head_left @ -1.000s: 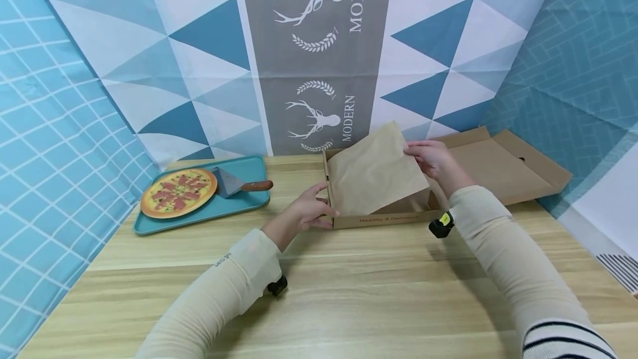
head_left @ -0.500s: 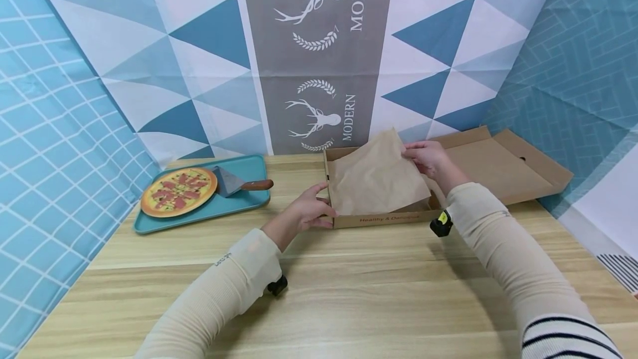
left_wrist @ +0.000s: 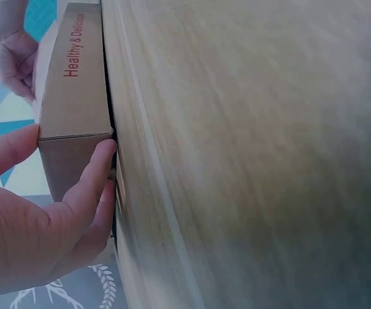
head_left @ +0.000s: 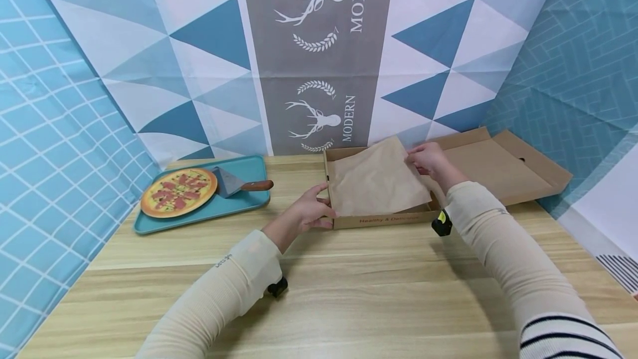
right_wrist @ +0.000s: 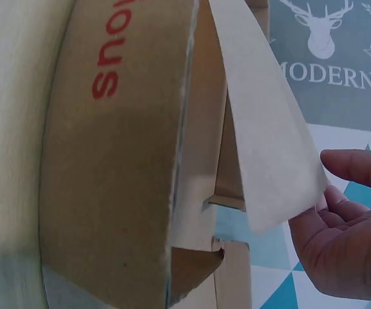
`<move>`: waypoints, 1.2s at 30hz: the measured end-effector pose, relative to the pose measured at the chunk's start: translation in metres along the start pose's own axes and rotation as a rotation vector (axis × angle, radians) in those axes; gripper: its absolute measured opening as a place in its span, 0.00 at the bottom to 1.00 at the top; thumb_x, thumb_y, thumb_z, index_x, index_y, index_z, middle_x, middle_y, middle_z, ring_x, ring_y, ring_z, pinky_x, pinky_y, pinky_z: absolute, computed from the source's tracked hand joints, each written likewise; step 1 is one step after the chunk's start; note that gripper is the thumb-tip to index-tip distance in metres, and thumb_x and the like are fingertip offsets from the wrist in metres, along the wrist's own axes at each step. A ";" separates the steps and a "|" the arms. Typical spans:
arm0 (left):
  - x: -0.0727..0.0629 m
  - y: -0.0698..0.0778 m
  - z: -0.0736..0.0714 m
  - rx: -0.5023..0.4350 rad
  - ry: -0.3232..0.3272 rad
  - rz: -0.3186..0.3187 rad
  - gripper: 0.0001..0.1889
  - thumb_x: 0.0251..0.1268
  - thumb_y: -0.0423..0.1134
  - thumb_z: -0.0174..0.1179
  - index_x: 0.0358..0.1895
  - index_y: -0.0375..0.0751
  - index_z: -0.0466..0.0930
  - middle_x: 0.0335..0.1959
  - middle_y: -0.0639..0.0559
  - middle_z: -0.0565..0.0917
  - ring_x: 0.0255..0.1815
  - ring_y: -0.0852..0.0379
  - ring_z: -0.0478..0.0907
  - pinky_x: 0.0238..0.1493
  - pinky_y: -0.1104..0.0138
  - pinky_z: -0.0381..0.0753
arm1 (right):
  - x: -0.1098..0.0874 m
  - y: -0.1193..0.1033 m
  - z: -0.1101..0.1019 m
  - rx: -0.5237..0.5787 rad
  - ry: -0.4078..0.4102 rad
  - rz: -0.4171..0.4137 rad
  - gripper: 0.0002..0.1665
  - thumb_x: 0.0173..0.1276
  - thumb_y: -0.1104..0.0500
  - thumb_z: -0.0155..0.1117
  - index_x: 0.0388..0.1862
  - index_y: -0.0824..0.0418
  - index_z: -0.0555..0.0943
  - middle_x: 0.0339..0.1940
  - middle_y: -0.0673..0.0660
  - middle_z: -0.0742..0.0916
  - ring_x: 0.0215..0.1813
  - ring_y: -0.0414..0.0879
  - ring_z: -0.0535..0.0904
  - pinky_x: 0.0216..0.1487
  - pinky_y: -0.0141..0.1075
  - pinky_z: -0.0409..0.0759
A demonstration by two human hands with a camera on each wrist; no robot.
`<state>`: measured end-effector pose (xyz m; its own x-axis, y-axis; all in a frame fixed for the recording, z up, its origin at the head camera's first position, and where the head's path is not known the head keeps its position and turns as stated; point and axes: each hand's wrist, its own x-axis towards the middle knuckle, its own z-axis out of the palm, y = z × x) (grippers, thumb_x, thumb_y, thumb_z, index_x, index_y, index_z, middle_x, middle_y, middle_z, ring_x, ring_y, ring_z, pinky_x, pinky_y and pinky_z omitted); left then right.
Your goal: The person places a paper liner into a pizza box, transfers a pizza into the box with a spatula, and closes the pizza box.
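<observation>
A brown cardboard pizza box printed "Healthy & Delicious" lies with its lid swung out to the right. My left hand grips the box's near left corner. In the left wrist view the thumb is on the top edge and the fingers reach the bottom edge. A sheet of brown paper slopes over the box, its left part low inside and its right edge raised. My right hand pinches that edge; in the right wrist view, thumb and fingers hold the paper above the box wall.
The lid rests on the table toward the right wall. At the left, a teal tray carries a pizza and a pizza server with a wooden handle. A patterned backdrop stands behind the box.
The right part of the paper has come down, so the sheet lies flatter over the box. My right hand has barely shifted. The left hand stays at the box corner.
</observation>
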<state>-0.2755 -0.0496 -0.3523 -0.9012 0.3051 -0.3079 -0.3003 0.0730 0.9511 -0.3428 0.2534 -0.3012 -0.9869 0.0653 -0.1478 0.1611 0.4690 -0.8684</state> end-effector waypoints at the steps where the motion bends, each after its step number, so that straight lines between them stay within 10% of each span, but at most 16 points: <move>1: 0.000 0.000 0.000 0.001 0.002 0.003 0.49 0.55 0.13 0.58 0.78 0.48 0.48 0.69 0.29 0.60 0.62 0.36 0.71 0.50 0.45 0.79 | 0.001 0.000 0.000 -0.009 0.001 -0.002 0.25 0.73 0.63 0.56 0.65 0.74 0.71 0.55 0.65 0.75 0.45 0.49 0.74 0.44 0.35 0.78; 9: -0.001 -0.001 0.001 0.003 0.006 0.003 0.50 0.54 0.13 0.58 0.78 0.49 0.50 0.68 0.29 0.61 0.61 0.36 0.71 0.50 0.45 0.79 | 0.005 0.004 -0.001 -0.172 0.018 -0.045 0.20 0.71 0.65 0.57 0.58 0.75 0.75 0.52 0.68 0.77 0.46 0.55 0.76 0.50 0.44 0.81; 23: -0.001 0.000 0.001 0.003 0.001 0.002 0.50 0.55 0.13 0.58 0.78 0.50 0.49 0.68 0.29 0.61 0.61 0.36 0.71 0.51 0.44 0.78 | 0.013 0.008 0.000 -0.364 0.009 -0.058 0.02 0.60 0.70 0.62 0.31 0.71 0.78 0.31 0.62 0.80 0.29 0.50 0.79 0.31 0.38 0.80; 29: -0.001 0.001 0.001 0.004 -0.004 0.002 0.49 0.55 0.13 0.57 0.78 0.49 0.48 0.67 0.30 0.61 0.61 0.36 0.71 0.51 0.44 0.78 | 0.021 0.010 0.000 -0.403 0.011 -0.029 0.17 0.58 0.71 0.58 0.13 0.60 0.69 0.14 0.54 0.75 0.19 0.47 0.75 0.23 0.37 0.74; 36: -0.002 0.001 0.002 -0.003 0.000 -0.003 0.50 0.55 0.13 0.58 0.78 0.51 0.49 0.66 0.31 0.63 0.60 0.37 0.72 0.52 0.44 0.78 | 0.027 0.013 0.000 -0.400 0.004 0.023 0.04 0.59 0.72 0.54 0.26 0.67 0.71 0.21 0.57 0.75 0.16 0.44 0.71 0.18 0.34 0.71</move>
<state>-0.2736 -0.0480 -0.3509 -0.9002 0.3052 -0.3107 -0.3037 0.0712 0.9501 -0.3674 0.2611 -0.3170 -0.9833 0.0828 -0.1623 0.1661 0.7731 -0.6122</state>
